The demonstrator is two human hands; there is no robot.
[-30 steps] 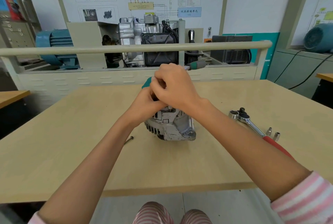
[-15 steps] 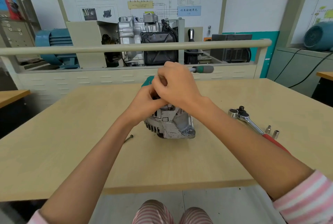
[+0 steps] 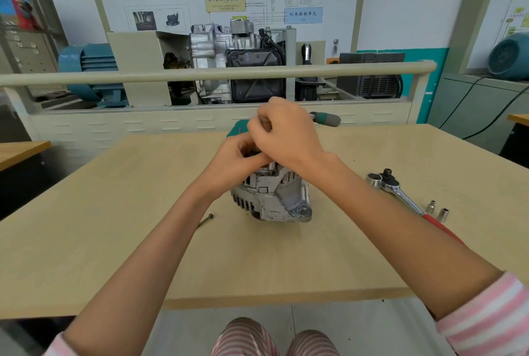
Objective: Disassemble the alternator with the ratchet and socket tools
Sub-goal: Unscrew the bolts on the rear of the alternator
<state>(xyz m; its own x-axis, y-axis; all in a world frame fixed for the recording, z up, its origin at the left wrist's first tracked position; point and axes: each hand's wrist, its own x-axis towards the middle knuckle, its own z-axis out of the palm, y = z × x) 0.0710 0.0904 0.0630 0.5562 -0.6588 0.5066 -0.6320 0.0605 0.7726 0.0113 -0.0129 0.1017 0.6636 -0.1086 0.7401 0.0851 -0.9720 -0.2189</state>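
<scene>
Both of your hands are working together on top of the alternator [image 3: 274, 198], which is sitting near the middle of the wooden table [image 3: 114, 227]. Your right hand [image 3: 289, 135] is curling its fingers around a tool with a green and grey handle [image 3: 326, 119], whose end is sticking out to the right past your knuckles; the tool's working end is hiding under your hands, so I cannot tell what it is touching. Your left hand [image 3: 237, 155] is curling in below the right one, its fingers bending against the top of the alternator, but I cannot tell whether it is gripping the alternator or the tool.

On the table to your right, the ratchet [image 3: 400, 195] is lying flat with its red grip pointing toward you and a large socket [image 3: 373, 179] sitting just beside its head. Two small sockets [image 3: 437, 211] are standing upright just beside the ratchet's shaft, on its far side. A long bolt [image 3: 205, 219] is lying on the table just left of the alternator, close to your left forearm. Something teal [image 3: 236, 130] is peeking out behind your hands; too little of it is showing to tell what it is.
</scene>
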